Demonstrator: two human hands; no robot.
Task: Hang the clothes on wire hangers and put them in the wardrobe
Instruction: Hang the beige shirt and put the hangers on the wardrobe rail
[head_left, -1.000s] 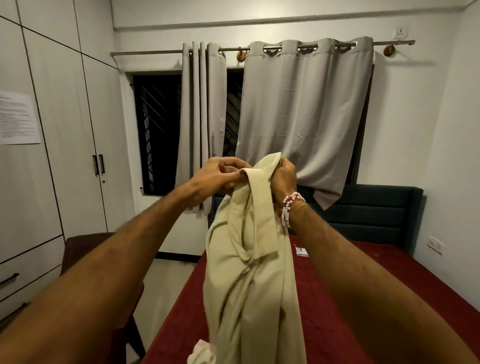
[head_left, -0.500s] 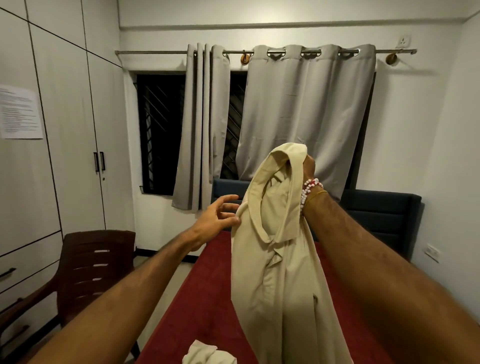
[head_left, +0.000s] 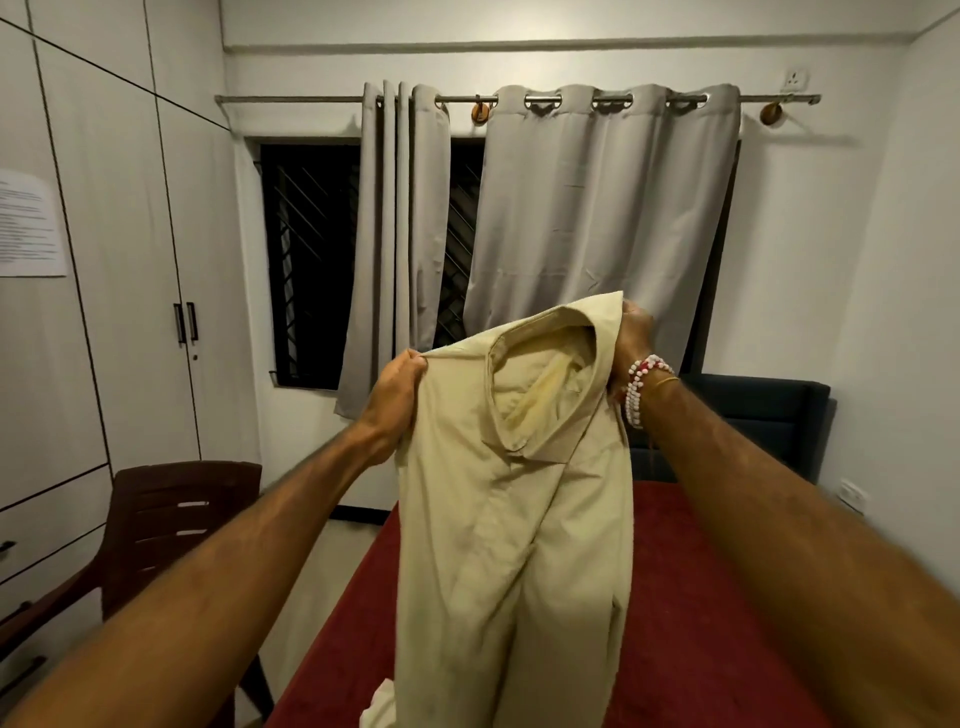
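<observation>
Shirt (head_left: 509, 545) hiding bed (head_left: 691, 597), chair (head_left: 171, 519) left, wardrobe (head_left: 119, 260) closed

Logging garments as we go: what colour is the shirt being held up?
The shirt is plain pale beige with no pattern; the head view shows it best.

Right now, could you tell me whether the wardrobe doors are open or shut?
Shut: both wardrobe doors sit flush, their handles side by side.

Cream shirt (head_left: 514, 545), dark red bed (head_left: 675, 597)
Between the fingers (head_left: 410, 364) the shirt is showing plain beige; beyond them grey curtains (head_left: 597, 218) are hanging unpatterned; by the right fingers a bracelet (head_left: 641, 384) is showing white and red beads.
</observation>
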